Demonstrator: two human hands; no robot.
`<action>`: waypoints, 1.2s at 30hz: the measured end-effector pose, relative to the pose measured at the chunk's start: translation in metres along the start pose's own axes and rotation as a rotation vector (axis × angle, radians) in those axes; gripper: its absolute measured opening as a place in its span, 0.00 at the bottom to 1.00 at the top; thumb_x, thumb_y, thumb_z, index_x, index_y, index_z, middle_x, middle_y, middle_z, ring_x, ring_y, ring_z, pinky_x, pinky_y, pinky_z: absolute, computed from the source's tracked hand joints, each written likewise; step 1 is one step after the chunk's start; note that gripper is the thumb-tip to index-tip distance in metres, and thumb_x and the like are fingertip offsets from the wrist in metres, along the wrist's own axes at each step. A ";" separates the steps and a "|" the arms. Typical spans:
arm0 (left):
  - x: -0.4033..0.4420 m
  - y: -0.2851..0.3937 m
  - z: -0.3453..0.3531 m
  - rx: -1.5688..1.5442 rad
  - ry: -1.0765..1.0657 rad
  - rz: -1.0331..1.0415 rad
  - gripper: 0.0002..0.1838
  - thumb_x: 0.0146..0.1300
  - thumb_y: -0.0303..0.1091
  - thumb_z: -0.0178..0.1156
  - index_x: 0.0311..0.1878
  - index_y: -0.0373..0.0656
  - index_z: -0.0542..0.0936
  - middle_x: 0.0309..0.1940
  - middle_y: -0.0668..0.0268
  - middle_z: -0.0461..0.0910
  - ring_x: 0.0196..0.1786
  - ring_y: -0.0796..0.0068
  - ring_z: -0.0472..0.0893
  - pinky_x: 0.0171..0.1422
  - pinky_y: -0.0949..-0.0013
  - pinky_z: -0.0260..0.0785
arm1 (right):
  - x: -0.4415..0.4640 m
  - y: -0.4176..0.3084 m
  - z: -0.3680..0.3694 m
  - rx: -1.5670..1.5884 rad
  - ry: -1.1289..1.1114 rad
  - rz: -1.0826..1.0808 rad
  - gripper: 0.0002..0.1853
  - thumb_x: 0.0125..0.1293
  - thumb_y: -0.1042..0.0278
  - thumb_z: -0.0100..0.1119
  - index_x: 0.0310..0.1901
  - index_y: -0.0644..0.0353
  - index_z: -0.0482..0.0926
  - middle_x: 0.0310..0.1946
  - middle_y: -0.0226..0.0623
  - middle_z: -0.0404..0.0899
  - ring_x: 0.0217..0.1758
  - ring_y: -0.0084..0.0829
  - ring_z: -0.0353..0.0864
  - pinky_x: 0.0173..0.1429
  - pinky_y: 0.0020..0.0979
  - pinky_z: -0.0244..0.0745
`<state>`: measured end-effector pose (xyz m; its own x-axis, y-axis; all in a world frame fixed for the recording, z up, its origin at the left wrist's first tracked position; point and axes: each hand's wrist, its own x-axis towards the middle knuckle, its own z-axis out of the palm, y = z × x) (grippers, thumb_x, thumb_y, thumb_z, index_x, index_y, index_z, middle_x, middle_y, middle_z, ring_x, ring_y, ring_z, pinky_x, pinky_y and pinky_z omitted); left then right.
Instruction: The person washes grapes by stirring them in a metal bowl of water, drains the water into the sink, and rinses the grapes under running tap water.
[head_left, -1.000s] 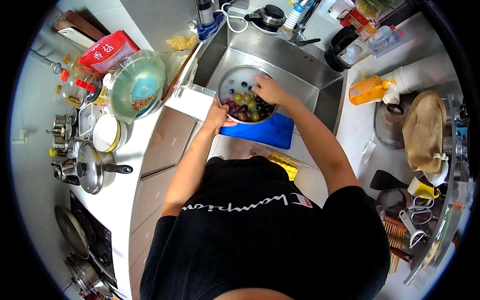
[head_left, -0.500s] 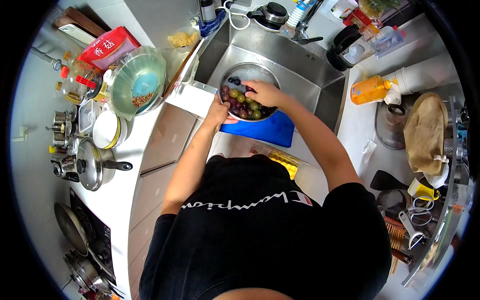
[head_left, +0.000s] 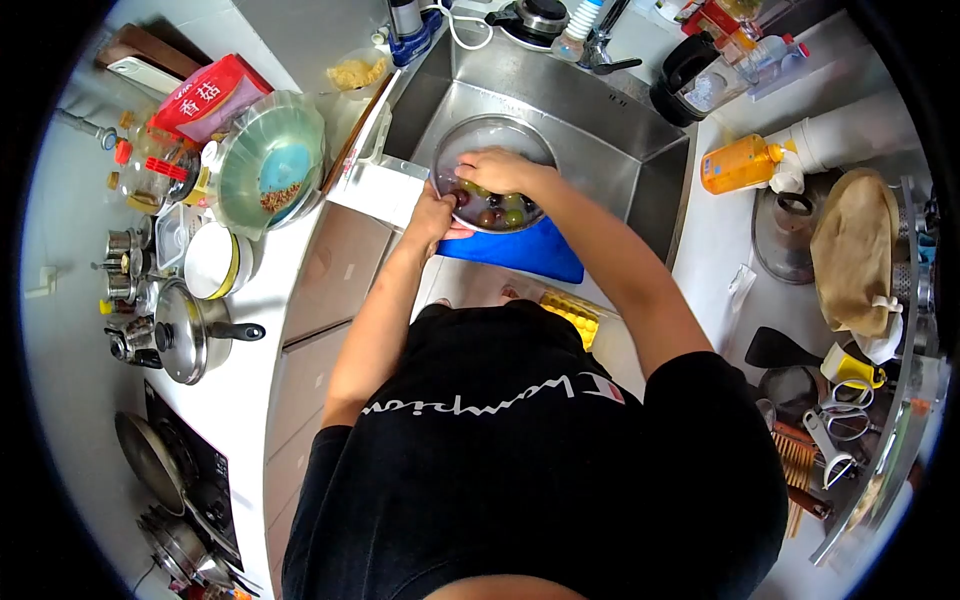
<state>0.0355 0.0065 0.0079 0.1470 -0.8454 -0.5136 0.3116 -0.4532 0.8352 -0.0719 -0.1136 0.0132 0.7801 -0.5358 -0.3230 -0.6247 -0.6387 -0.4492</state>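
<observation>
A round metal bowl with cloudy water and grapes in green, red and dark colours is tilted at the front edge of the sink. My left hand grips the bowl's left rim, thumb at the wall and fingers underneath. Inside the bowl, over the grapes, lies my right hand, palm down with its fingers pointing left; the fingers look spread and their tips are partly hidden. Below the bowl a blue cloth or mat hangs over the sink's front edge.
Left counter: a green bowl, a lidded pot and a pan. Behind the sink stands a faucet. To the right are an orange bottle, a glass lid and a black spatula.
My right hand has moved left across the bowl and now covers more of the grapes. My left hand still holds the rim. The bowl appears more tilted.
</observation>
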 end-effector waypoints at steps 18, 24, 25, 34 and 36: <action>0.002 0.000 -0.001 0.002 -0.002 -0.018 0.22 0.59 0.24 0.40 0.58 0.48 0.54 0.45 0.54 0.70 0.30 0.62 0.79 0.23 0.66 0.77 | 0.008 0.067 0.027 1.446 0.241 0.823 0.24 0.56 0.53 0.55 0.48 0.63 0.69 0.46 0.40 0.70 0.46 0.34 0.70 0.49 0.40 0.67; 0.001 0.000 0.001 0.006 -0.014 0.000 0.22 0.60 0.24 0.38 0.59 0.47 0.53 0.47 0.53 0.69 0.34 0.60 0.79 0.24 0.65 0.78 | -0.022 0.021 -0.002 1.312 0.116 0.492 0.21 0.57 0.55 0.53 0.49 0.58 0.68 0.42 0.36 0.72 0.43 0.35 0.72 0.47 0.43 0.68; 0.000 0.000 0.001 0.015 -0.011 0.028 0.21 0.61 0.24 0.37 0.58 0.46 0.53 0.47 0.51 0.69 0.33 0.59 0.80 0.25 0.64 0.78 | -0.027 0.018 -0.003 1.170 0.135 0.454 0.21 0.57 0.57 0.52 0.52 0.56 0.68 0.45 0.40 0.72 0.47 0.39 0.72 0.50 0.44 0.67; -0.001 0.001 0.000 0.027 -0.001 -0.009 0.21 0.60 0.24 0.38 0.58 0.45 0.54 0.45 0.51 0.69 0.33 0.60 0.79 0.24 0.64 0.78 | -0.054 -0.008 0.018 -0.253 0.132 -0.091 0.31 0.54 0.46 0.51 0.61 0.34 0.57 0.66 0.45 0.43 0.69 0.49 0.38 0.64 0.54 0.43; -0.004 0.001 0.000 0.015 -0.004 0.016 0.21 0.60 0.24 0.39 0.58 0.45 0.54 0.46 0.51 0.69 0.33 0.61 0.79 0.24 0.65 0.78 | -0.055 0.005 0.014 -0.269 0.143 -0.146 0.33 0.54 0.45 0.52 0.62 0.32 0.55 0.66 0.45 0.43 0.68 0.49 0.40 0.63 0.55 0.44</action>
<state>0.0348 0.0091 0.0107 0.1478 -0.8537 -0.4993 0.2955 -0.4437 0.8461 -0.1178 -0.0795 0.0177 0.8613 -0.4878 -0.1423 -0.5081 -0.8271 -0.2402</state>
